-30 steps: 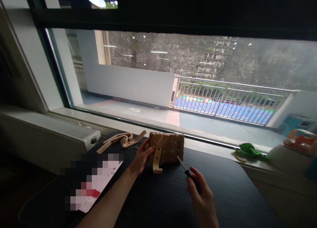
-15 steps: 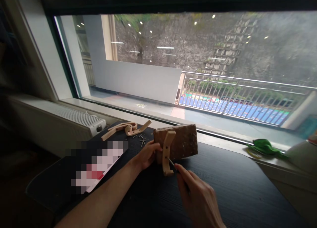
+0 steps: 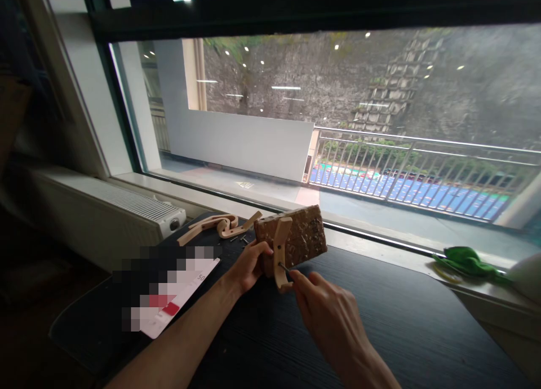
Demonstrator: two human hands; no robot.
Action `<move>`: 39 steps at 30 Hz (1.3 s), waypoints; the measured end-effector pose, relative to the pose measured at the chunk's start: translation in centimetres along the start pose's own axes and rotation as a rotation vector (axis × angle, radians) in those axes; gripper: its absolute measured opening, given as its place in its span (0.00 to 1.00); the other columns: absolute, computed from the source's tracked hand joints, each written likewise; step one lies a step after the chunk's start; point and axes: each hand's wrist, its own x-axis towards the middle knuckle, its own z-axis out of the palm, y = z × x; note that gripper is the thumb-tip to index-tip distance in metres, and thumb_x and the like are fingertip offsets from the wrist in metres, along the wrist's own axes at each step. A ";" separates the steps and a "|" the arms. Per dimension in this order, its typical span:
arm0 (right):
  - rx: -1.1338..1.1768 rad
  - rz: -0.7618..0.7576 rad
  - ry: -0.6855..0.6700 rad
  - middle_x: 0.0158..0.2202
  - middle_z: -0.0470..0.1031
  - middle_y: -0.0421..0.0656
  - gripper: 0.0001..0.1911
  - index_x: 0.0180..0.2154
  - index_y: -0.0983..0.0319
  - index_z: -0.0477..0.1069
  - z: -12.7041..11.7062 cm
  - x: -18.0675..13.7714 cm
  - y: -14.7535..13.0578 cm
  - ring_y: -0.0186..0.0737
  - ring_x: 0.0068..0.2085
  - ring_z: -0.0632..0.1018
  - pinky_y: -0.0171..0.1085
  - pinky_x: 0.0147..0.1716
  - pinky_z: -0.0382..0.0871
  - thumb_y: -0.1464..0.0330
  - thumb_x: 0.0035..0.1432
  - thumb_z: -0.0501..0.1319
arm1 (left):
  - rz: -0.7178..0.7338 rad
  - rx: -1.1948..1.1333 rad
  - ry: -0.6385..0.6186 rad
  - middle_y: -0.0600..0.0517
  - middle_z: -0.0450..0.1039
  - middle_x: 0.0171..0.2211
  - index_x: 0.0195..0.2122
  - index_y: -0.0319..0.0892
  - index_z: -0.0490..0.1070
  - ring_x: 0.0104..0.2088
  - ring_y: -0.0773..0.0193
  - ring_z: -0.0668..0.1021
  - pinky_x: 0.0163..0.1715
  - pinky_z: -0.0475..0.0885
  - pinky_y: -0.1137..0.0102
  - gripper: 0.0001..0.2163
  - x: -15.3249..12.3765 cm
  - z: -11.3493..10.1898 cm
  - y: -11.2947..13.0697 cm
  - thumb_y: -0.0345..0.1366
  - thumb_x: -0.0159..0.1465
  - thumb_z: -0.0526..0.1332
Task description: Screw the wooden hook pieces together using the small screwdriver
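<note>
Just below the middle of my head view, a rough brown block [image 3: 306, 237] is held tilted over the tabletop [image 3: 393, 310], its right end higher; I cannot tell whether its lower edge touches down. I take that block as the centre of my clock. Against its near face, on the left part, stands a curved wooden piece [image 3: 279, 239], its hooked foot jutting past the block toward seven o'clock. At eight o'clock I see the left hand [image 3: 252, 266] clamped around the block's left end, thumb beside the wooden piece. At five o'clock the right hand [image 3: 325, 301], apart from the left, is closed around a screwdriver [image 3: 284, 267]; its handle is hidden from me, and its thin shaft reaches the piece's lower hole. Small metal fasteners [image 3: 244, 240] lie at nine o'clock, with loose curved wooden parts [image 3: 228, 226] just beyond, between nine and ten. Toward eight lies a flat pale item [image 3: 196, 282], largely pixelated. Well apart at three o'clock, a green cloth [image 3: 465, 261] rests on the windowsill [image 3: 376, 262].
</note>
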 end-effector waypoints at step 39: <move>0.199 0.042 0.065 0.27 0.73 0.44 0.19 0.48 0.65 0.72 2.3 -1.6 0.7 0.34 0.22 0.73 0.32 0.20 0.60 0.76 0.59 0.48 | 0.147 0.071 0.121 0.61 0.63 0.13 0.19 0.39 0.65 0.16 0.74 0.64 0.18 0.56 0.76 0.06 -1.6 2.2 -1.1 0.25 0.38 0.59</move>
